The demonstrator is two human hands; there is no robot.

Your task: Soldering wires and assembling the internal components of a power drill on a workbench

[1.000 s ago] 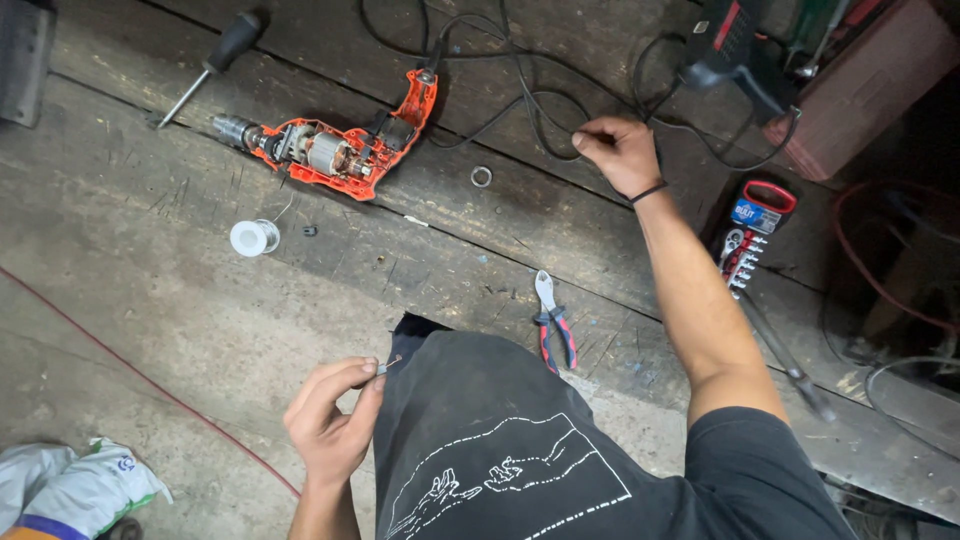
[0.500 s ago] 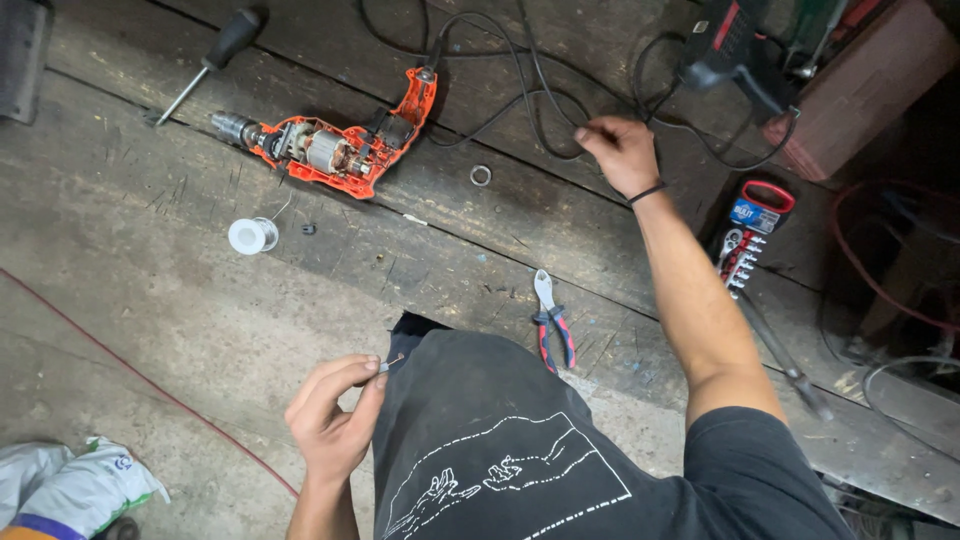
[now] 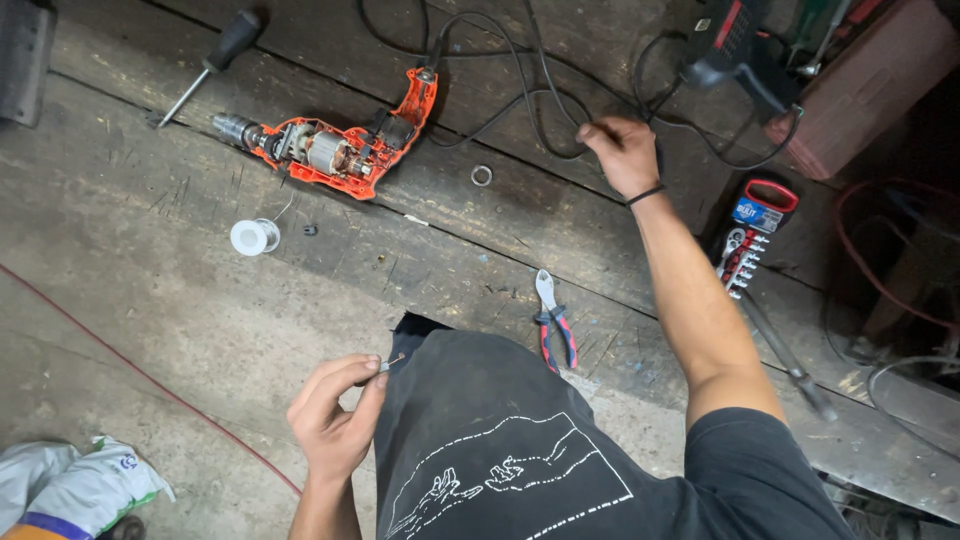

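Fingers of right hand (image 3: 625,155) clamp black rubbery cable (image 3: 520,95); left hand (image 3: 335,420) pinches, seemingly, a screw (image 3: 390,365).

Screwdriver (image 3: 215,62), pliers (image 3: 555,328), solder spool (image 3: 253,237), metal ring (image 3: 482,176) & socket set (image 3: 748,238) on planks.

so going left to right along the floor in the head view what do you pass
white sack → screwdriver → white spool → opened orange drill → metal ring → red-handled pliers → right hand on the black cable → socket set
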